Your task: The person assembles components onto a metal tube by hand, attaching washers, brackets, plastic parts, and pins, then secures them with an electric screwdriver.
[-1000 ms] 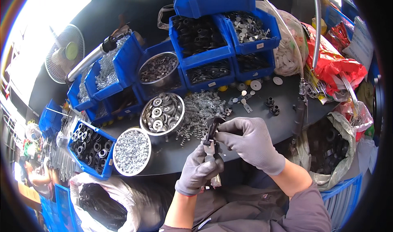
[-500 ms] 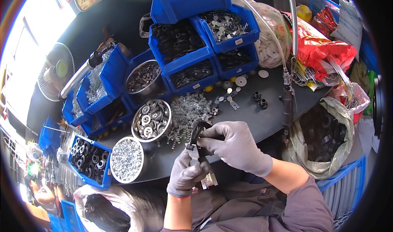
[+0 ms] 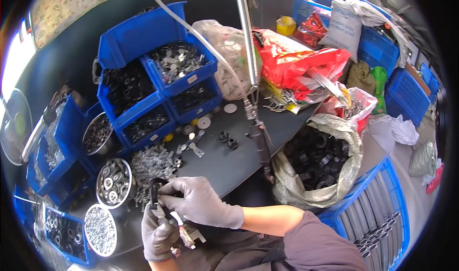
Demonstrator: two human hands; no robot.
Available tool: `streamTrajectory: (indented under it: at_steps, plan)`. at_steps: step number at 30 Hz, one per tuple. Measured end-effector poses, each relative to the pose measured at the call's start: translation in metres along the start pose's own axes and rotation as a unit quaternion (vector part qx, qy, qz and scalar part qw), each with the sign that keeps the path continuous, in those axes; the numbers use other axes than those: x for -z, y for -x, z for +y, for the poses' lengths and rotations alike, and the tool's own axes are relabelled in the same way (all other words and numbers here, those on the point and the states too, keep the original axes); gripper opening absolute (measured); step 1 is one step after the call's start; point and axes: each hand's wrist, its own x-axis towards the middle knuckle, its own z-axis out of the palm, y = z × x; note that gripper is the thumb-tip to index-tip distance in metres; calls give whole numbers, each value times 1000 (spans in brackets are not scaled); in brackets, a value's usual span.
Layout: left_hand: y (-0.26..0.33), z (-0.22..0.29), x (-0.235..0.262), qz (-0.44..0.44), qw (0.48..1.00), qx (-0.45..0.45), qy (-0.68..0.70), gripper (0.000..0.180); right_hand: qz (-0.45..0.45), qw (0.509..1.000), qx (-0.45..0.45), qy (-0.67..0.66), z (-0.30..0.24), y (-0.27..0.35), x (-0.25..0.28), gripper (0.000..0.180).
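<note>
Lines of bluish lettering are printed across a pale sack (image 3: 340,32) at the back right. Small white labels are carried on the fronts of three blue bins: the upper right bin (image 3: 205,72), the lower left bin (image 3: 165,132) and the lower right bin (image 3: 210,105). The marks on these labels are too small to be read.

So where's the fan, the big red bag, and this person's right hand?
Fan (image 3: 18,123): head view, around its green middle.
Red bag (image 3: 299,63): head view, middle of its crinkly red side.
Right hand (image 3: 200,201): head view, back of its grey glove.
</note>
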Motion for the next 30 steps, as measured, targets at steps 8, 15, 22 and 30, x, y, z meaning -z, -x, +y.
streamTrajectory:
  at_steps: [8, 15, 22, 30]
  plan:
    - [-2, -11, 19, -30, 999, 32, -27, 49, 269, 834, 346, 334, -10, 17, 126, 24]
    - [-5, -6, -3, -12, 998, 23, -49, 49, 471, 515, -2, 716, -2, 50, 356, 30]
    - [-2, -8, -33, -80, 991, 78, -69, 47, 329, 385, -91, 857, 2, 66, 427, 20]
    - [8, -5, -17, -18, 998, 46, -44, 84, 404, 650, -112, 633, -4, 153, 352, 26]
